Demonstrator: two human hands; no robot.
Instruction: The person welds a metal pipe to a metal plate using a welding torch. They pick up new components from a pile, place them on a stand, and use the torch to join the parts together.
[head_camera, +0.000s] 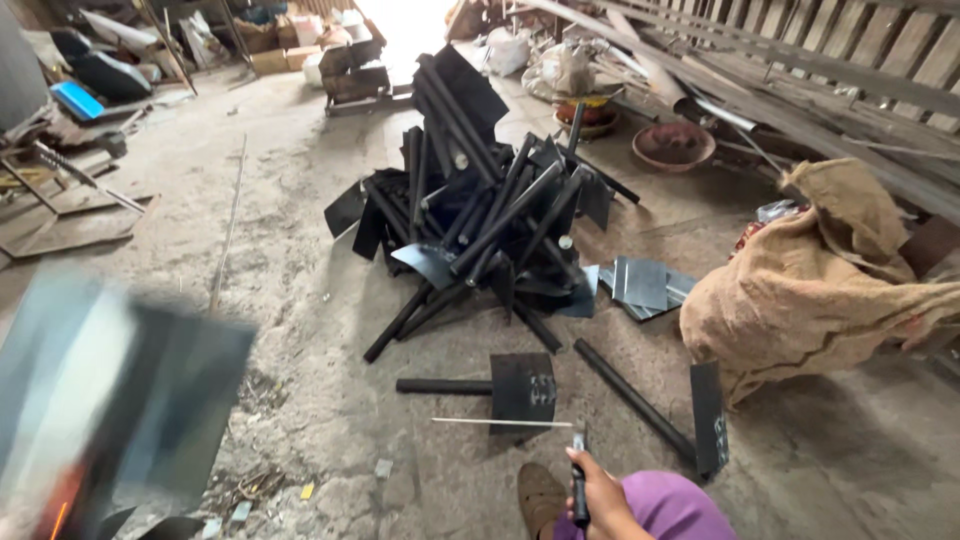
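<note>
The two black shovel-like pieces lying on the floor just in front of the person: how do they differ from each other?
The left piece lies with its blade flat, broad face up; the right piece has its blade on edge, showing a narrow side.

The left piece's handle points left and looks short; the right piece's handle runs diagonally up-left and looks longer.

The thin rod held in the right hand crosses the left piece, not the right one.

Both are dark metal, a tube joined to a flat plate.

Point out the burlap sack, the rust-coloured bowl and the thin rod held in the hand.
burlap sack (815, 290), head view, middle of its side.
rust-coloured bowl (673, 146), head view, inside.
thin rod (500, 422), head view, mid-length.
</note>
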